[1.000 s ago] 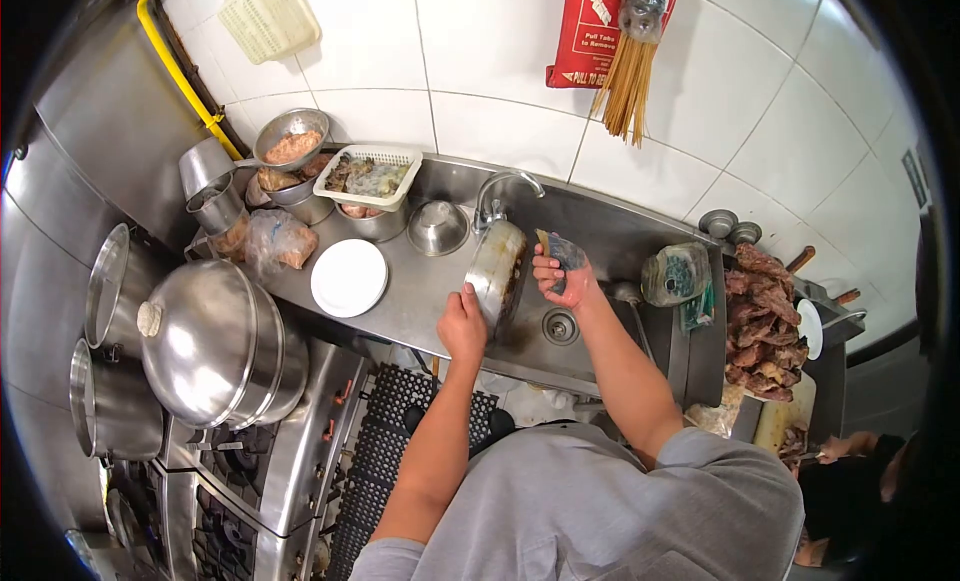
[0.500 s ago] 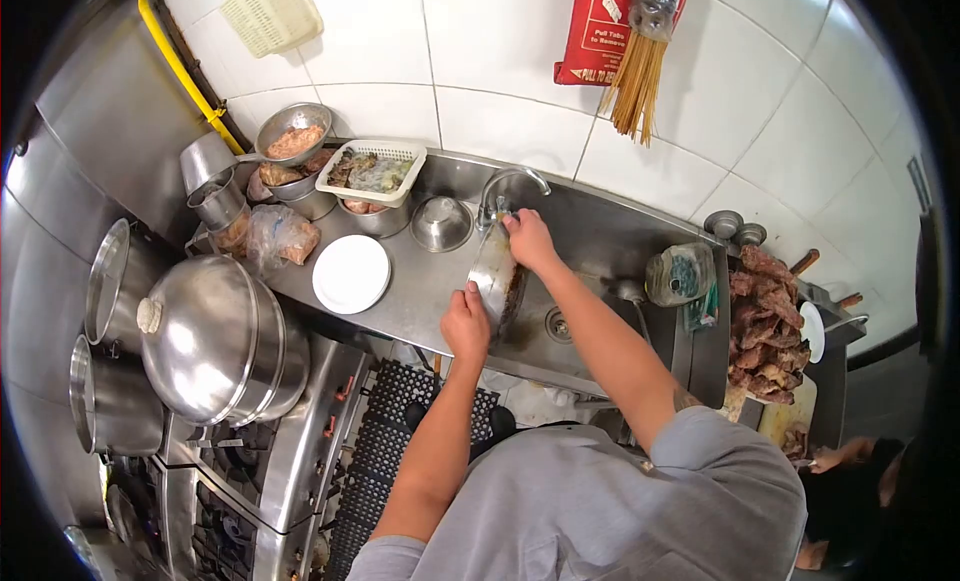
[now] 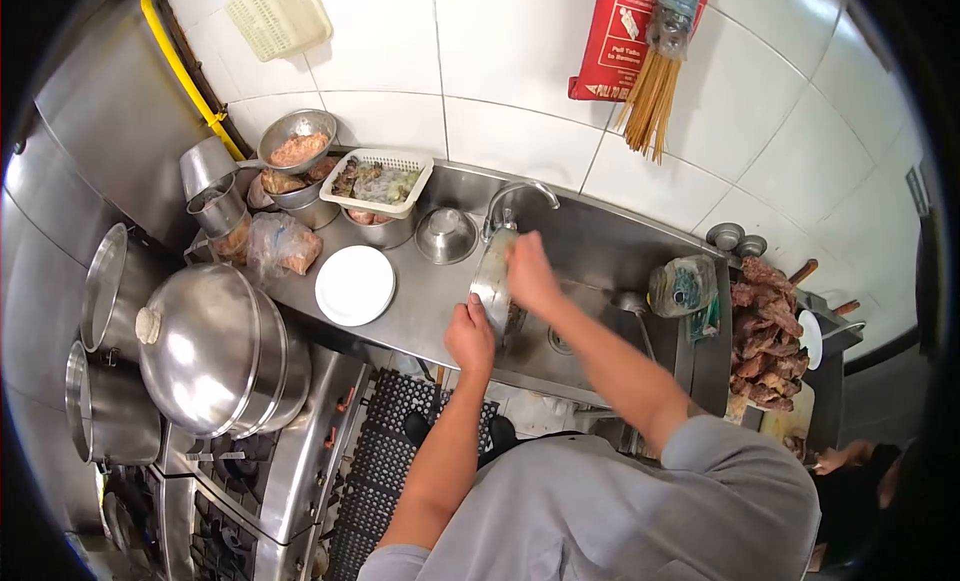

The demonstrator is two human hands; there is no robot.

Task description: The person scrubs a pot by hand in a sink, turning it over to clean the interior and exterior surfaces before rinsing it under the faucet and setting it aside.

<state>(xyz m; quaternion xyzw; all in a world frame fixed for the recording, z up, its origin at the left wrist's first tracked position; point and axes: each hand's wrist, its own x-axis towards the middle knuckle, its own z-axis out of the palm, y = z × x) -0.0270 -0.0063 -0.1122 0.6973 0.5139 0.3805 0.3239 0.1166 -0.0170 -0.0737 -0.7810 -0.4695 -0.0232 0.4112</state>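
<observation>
A metal pan or bowl (image 3: 489,284) stands tilted on its side at the left edge of the sink (image 3: 590,366). My left hand (image 3: 470,336) is closed on its near rim, thumb along the outside. My right hand (image 3: 531,275) is smeared by motion at the vessel's right side, by its opening. Its fingers and anything in them cannot be made out. The faucet (image 3: 524,189) arches just behind both hands. An upturned metal bowl (image 3: 446,235) and a white plate (image 3: 355,285) rest on the counter to the left.
A white basket (image 3: 376,181) sits over a pot at the back, beside bowls of meat (image 3: 299,149). A large lidded pot (image 3: 205,346) stands on the stove at left. Cooked meat (image 3: 768,326) is piled at right, near a plastic container (image 3: 683,286). Another person's hand (image 3: 842,457) shows at far right.
My right hand has gone from the vessel's far top edge slightly down and right, and is now blurred. My left hand keeps its grip. The whole view has shifted slightly.
</observation>
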